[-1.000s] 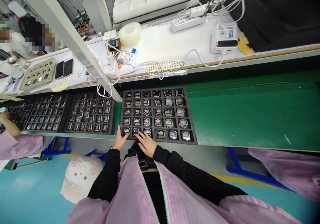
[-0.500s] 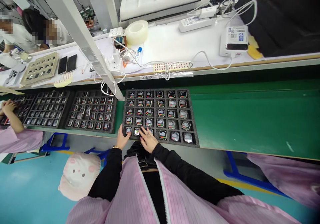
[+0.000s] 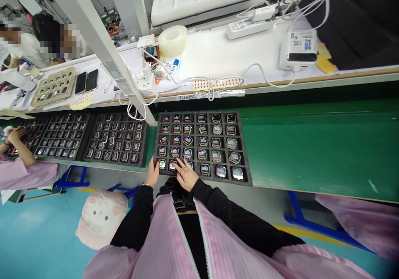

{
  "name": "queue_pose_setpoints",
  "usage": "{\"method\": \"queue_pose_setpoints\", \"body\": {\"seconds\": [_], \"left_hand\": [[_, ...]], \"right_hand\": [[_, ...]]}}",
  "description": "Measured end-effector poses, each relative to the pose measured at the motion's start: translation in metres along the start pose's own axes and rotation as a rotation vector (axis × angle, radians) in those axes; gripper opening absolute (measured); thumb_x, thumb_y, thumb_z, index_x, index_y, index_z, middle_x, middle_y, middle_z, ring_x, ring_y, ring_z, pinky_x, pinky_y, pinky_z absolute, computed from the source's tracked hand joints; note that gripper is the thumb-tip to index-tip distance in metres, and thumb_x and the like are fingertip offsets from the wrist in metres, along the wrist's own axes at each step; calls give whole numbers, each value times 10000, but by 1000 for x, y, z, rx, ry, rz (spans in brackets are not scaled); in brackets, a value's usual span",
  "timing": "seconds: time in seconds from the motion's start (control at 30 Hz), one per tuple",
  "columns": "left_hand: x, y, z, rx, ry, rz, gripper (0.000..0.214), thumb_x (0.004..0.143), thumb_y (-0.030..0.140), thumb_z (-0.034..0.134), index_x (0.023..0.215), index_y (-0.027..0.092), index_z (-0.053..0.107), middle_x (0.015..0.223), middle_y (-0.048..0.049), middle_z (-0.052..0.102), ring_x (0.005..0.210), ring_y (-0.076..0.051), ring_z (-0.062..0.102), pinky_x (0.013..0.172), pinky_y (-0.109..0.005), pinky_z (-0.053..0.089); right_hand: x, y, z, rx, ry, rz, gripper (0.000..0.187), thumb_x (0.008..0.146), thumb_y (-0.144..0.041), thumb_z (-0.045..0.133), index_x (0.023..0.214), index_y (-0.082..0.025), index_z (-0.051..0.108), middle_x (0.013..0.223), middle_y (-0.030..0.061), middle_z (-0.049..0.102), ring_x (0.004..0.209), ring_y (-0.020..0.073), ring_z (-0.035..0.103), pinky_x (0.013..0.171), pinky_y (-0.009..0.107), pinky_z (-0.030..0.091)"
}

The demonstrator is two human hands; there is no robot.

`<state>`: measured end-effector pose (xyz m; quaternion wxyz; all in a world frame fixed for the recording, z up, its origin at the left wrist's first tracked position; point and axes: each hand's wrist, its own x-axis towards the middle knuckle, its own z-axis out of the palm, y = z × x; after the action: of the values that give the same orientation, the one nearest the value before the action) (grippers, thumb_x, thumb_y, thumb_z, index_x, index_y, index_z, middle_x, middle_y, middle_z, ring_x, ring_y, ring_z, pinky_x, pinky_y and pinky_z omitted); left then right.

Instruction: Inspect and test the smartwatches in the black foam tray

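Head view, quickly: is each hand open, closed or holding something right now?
Left hand: open, at the tray's near left corner.
Right hand: open, at a watch in the near row.

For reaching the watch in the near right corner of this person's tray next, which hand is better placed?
Probably the right hand: it lies over the near edge of the tray, closer to that watch. The left hand is at the near left corner, farther away.
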<state>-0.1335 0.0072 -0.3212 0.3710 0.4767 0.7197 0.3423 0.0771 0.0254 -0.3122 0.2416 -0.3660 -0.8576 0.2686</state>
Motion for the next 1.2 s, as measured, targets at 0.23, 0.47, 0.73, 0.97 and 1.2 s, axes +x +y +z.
{"method": "queue_pose_setpoints", "body": {"seconds": [0.23,0.47,0.73,0.97,1.2], "left_hand": [[0,3,-1,15,-6,-46,570,956,474,384,1447,193,313,1512,-100,324,1415,-229,260,1185,-403,200],[3,1,0,38,-9,-77,598,951,509,378,1451,193,292,1523,-100,298,1429,-223,230,1192,-379,179],[4,2,1,53,-2,-74,574,956,491,369,1436,184,303,1521,-109,300,1429,-232,230,1194,-397,184],[4,2,2,85,11,-60,562,959,490,361,1432,190,310,1517,-103,310,1422,-225,249,1191,-390,199],[2,1,5,175,66,-41,509,974,442,338,1415,188,330,1489,-124,352,1391,-240,313,1160,-411,274]], "right_hand": [[-32,17,-20,10,145,55,527,899,-116,319,1416,-57,405,1257,160,587,1393,267,276,1131,621,234],[-68,20,-32,2,142,100,574,902,-141,347,1472,-81,319,1311,150,548,1408,278,230,1127,630,228],[-74,19,-27,-17,50,93,563,873,-163,386,1420,-32,398,1204,178,615,1386,320,274,1104,640,272],[-66,14,-32,-12,76,50,535,880,-143,367,1400,-27,416,1241,176,593,1376,317,299,1108,638,265],[-82,19,-34,-23,93,68,504,892,-145,369,1373,-18,454,1161,190,635,1358,309,340,1098,640,281]]}}
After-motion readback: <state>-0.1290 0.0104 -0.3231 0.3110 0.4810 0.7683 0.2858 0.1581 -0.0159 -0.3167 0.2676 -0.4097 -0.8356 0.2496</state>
